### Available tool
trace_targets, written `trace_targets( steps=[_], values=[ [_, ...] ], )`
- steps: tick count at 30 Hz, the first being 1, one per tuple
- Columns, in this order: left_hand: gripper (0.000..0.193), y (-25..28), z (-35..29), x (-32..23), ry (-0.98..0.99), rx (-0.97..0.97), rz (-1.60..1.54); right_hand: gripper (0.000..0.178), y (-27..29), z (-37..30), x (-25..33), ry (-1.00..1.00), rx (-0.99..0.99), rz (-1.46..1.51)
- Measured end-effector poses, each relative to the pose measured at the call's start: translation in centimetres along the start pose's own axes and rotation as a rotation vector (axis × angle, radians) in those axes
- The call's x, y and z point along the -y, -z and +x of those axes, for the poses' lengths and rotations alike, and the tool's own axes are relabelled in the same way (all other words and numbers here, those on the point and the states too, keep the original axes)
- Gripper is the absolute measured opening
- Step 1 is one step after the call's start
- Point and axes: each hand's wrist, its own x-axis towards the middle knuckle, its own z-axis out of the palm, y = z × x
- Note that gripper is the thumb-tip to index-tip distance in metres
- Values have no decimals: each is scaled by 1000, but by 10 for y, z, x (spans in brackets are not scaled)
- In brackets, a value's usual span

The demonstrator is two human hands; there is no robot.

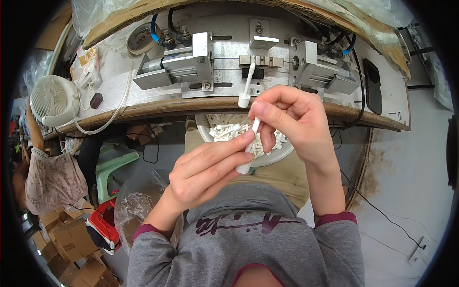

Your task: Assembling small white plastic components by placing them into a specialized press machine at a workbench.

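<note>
In front of my chest I hold a white plastic stick-shaped part [244, 168] with a wider end, tilted. The fingers of my left hand [203, 173] are closed around its lower, wider end. My right hand [297, 115] pinches its thin upper end between thumb and forefinger. Just beyond, a second white stick part [247, 88] with a round cap leans out from the small metal holding block [267, 61] on the bench fixture. Below my hands, a pale round basket [204, 128] on my lap contains many loose white parts, partly hidden by my fingers.
Two metal clamp units, one left [203, 62] and one right [308, 62], flank the holding block. A white fan [55, 100], a tape roll [141, 39] and a dark phone [372, 86] lie toward the bench sides. The wooden bench edge [162, 106] runs just beyond my hands.
</note>
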Motion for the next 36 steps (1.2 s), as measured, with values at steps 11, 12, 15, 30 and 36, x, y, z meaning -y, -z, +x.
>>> trace_targets(
  steps=[11,12,15,30,36],
  values=[
    [35,0,0,-8,-52,-2,-17,34,-16,-11,-11,58,-163,97],
    [35,0,1,-8,-54,3,-21,34,-17,-13,-13,51,-166,125],
    [35,0,2,-7,-52,16,-23,34,-16,-13,-15,41,-140,190],
    [40,-4,10,1,-99,-24,87,25,-24,-7,-32,182,-188,146],
    [37,9,37,16,-87,-56,171,20,-2,28,7,536,-414,-669]
  ],
)
